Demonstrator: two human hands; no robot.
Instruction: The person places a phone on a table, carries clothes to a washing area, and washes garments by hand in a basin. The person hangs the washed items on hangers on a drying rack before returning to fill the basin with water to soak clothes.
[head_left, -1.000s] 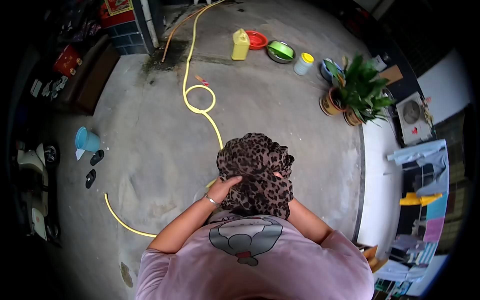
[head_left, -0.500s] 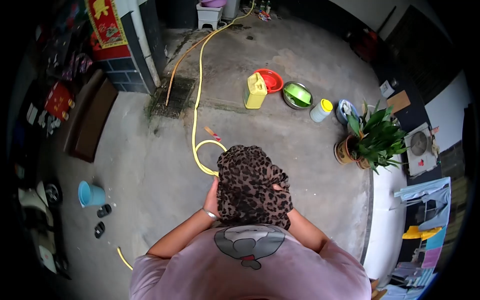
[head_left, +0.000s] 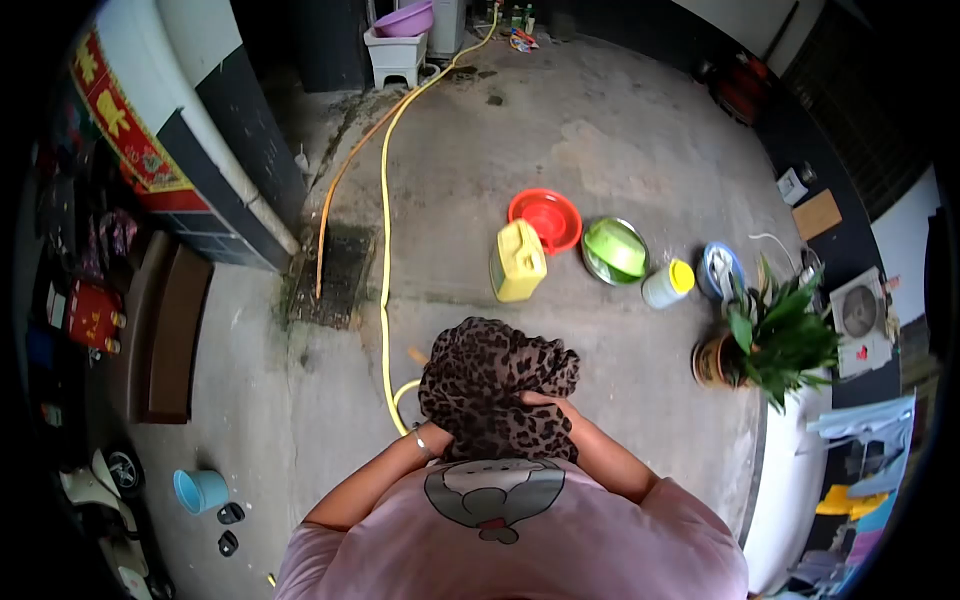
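A bunched leopard-print cloth (head_left: 490,365), brown with black spots, is held up in front of my chest. My left hand (head_left: 434,437), with a silver bracelet at the wrist, grips its lower left side, the fingers mostly hidden under the folds. My right hand (head_left: 548,402) holds the cloth from the right, its fingers curled into a fold near the middle. Whether the cloth is a garment I cannot tell. A yellow hose (head_left: 385,250) runs along the floor to the left, its loop partly covered by the cloth.
Ahead stand a yellow jerrycan (head_left: 518,262), a red basin (head_left: 548,215), a metal bowl with a green basin (head_left: 614,250) and a yellow-lidded jar (head_left: 668,285). A potted plant (head_left: 780,335) is at right. Left are a drain grate (head_left: 337,280), a blue bucket (head_left: 201,491) and black slippers (head_left: 230,513).
The view has tilted upward, so the floor items appear lower. My right hand shows more, its fingers now on the cloth's middle, and the cloth's shape has shifted.
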